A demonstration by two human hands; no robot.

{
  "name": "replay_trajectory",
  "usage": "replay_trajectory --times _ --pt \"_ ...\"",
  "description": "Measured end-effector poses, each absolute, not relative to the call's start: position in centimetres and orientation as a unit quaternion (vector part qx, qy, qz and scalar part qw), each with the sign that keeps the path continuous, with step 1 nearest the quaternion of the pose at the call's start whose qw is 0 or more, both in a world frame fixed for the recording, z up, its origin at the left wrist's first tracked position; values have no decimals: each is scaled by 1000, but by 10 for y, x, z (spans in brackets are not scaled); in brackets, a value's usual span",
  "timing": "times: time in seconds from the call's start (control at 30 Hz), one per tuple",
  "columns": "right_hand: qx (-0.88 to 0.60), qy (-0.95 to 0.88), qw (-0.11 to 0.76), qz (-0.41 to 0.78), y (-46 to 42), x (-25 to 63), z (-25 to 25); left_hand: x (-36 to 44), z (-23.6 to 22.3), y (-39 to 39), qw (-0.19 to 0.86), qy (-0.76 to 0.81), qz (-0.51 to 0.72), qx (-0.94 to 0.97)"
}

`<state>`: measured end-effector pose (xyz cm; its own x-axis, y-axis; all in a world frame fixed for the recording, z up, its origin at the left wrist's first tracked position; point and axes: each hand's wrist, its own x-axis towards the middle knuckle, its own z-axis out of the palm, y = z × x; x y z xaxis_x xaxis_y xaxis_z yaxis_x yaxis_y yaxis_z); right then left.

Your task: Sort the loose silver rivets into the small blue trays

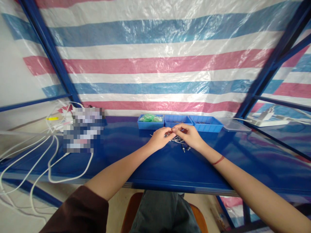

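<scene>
My left hand (159,139) and my right hand (191,136) meet over the blue table, thumbs and fingertips pinched together. Whatever lies between the fingertips is too small to make out. Beneath them is a loose pile of thin metal pieces (178,139), resembling screws or rivets, partly hidden by the hands. A couple of pieces with thicker dark ends (184,149) lie at its near side. Just behind, a blue bin (151,126) holds green and white packets. A second blue bin (167,124) and a third blue bin (209,128) contain small thin items.
White cables (52,161) sprawl over the left of the table (116,152), beside a blurred-out patch. A clear plastic lid (234,124) lies right of the bins, near a white power strip (267,119). Blue metal posts (262,68) frame a striped plastic sheet (157,64).
</scene>
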<state>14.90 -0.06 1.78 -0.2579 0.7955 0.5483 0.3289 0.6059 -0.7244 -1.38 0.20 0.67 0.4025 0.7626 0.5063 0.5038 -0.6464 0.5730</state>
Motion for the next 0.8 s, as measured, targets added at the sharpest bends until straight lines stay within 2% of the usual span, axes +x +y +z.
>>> replay_trajectory --times 0.2,0.43,0.6,0.7,0.8 --pt "-356 -790 472 163 -3 148 20 -15 7 4 178 384 394 816" --pt "-379 -779 481 134 -5 149 24 -17 10 4 167 387 449 788" --pt "-361 -819 433 107 -3 153 21 -18 14 3 137 390 479 774" --pt "-363 -824 416 124 0 153 17 -18 14 4 140 389 481 773" --pt "-401 -772 455 192 9 154 12 -17 12 4 145 388 473 777"
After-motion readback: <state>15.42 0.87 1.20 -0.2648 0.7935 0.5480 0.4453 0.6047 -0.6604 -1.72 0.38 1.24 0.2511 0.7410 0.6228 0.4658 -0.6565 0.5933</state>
